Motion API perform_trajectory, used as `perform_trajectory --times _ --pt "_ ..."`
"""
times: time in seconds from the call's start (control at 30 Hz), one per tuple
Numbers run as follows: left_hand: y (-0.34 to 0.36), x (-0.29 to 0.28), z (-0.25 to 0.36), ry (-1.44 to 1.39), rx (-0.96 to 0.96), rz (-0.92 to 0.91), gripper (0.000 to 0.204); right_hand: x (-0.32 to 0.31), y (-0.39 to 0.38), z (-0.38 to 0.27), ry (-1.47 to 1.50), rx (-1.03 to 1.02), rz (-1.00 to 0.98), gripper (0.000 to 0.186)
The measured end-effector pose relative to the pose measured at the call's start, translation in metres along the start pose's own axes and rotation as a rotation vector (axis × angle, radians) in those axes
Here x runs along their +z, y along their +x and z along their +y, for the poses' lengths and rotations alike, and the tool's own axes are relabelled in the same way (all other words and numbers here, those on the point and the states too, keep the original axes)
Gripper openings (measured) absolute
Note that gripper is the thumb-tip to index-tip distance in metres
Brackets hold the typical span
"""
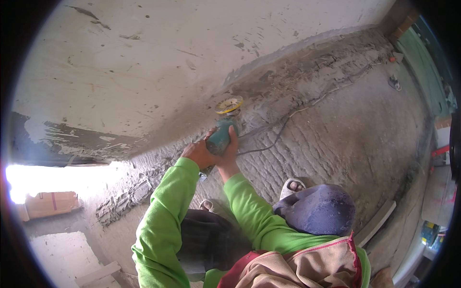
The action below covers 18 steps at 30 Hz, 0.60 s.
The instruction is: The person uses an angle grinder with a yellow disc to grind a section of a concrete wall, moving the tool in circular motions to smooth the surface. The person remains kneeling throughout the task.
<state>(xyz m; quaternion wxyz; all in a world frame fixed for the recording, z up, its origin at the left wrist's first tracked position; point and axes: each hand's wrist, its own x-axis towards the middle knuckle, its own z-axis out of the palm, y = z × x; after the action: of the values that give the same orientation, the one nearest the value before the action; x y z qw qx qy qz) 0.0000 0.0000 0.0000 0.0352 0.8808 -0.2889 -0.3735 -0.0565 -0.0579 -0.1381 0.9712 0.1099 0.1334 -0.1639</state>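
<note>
Dull green casing, rounded and stubby, forms the grinder (221, 136), its flat yellow-rimmed disc (229, 105) near the foot of the smeared pale wall (144, 72); contact there is hard to judge. Left hand (198, 152) and right hand (229, 154) grip the casing, fingers curled closed, above rough, ridged grey floor (307, 144).

I have the left arm (163, 211) reaching up and inward from the lower edge, while the right arm (254, 209) slants up and leftward to meet it, green sleeves down to both wrists. I hold the bare left hand (198, 154) and right hand (229, 156) close together, each curled in a grip, one right digit pointing upward. Below them, my right knee (319, 209) is bent.
</note>
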Motion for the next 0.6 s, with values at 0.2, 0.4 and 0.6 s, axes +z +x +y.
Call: perform_trajectory --times 0.2,0.4,0.6 --pt "-0.001 0.002 0.004 0.015 0.007 -0.019 0.098 0.011 -0.007 -0.002 0.009 -0.012 0.045 0.048" --pt "0.005 0.008 -0.003 0.001 -0.023 0.042 0.076 -0.005 0.001 -0.002 0.021 0.019 -0.024 0.055" --pt "-0.004 0.003 -0.001 -0.059 0.028 0.062 0.075 0.011 -0.006 0.001 0.013 0.014 0.064 0.048"
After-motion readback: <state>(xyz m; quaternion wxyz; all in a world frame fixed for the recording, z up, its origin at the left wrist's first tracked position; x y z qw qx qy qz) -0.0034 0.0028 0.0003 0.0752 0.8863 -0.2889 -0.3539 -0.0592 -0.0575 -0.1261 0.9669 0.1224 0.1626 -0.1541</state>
